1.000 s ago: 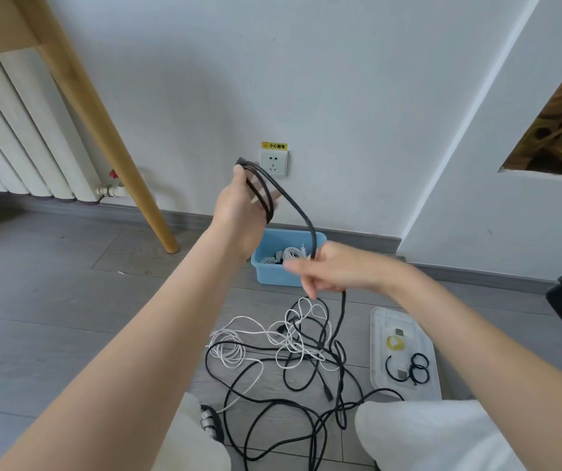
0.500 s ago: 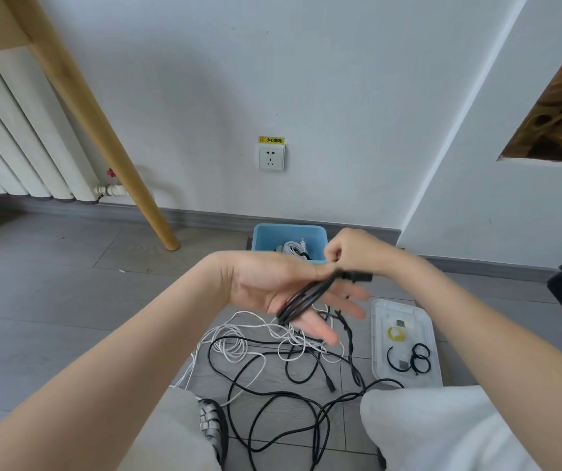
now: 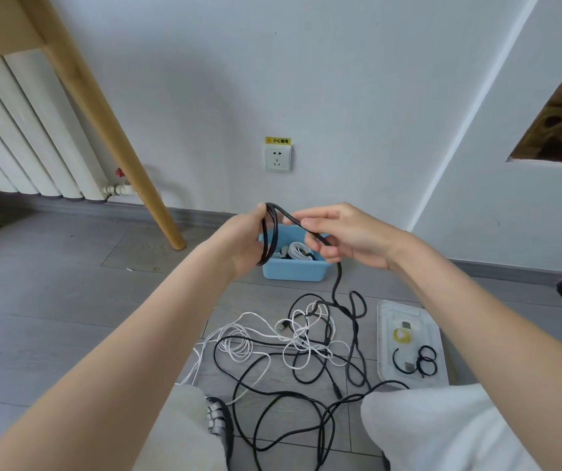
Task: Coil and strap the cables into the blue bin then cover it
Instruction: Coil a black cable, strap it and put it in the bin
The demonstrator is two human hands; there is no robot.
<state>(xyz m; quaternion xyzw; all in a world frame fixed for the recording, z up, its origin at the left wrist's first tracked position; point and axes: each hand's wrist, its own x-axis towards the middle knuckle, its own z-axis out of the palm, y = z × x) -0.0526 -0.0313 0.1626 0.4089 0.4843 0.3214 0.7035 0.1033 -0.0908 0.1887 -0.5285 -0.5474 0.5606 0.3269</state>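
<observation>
Two loops of black cable (image 3: 270,232) are now being held upright in the left hand (image 3: 243,241), where half a second ago the same cable was being laid flat across an opened palm; the hand is being curled round the loops at their top. Another length is being fed toward them by the right hand (image 3: 342,234), which is pinching the cable between thumb and fingers just in front of the blue bin (image 3: 293,268). From this it is being judged that the coil is growing turn by turn, with much cable yet to be gathered: the rest is trailing down to a tangle of black and white cables (image 3: 301,338) on the floor (image 3: 69,300). Some white cable is already lying inside the bin, which is standing against the wall below a socket (image 3: 277,158). The clear lid (image 3: 412,345) is lying on the floor to the right of the tangle, and black straps (image 3: 417,362) are being kept on it. No raised surface is being used; grey floorboards, a white radiator (image 3: 18,137) and a slanted wooden leg (image 3: 109,124) are being shown at the left.
</observation>
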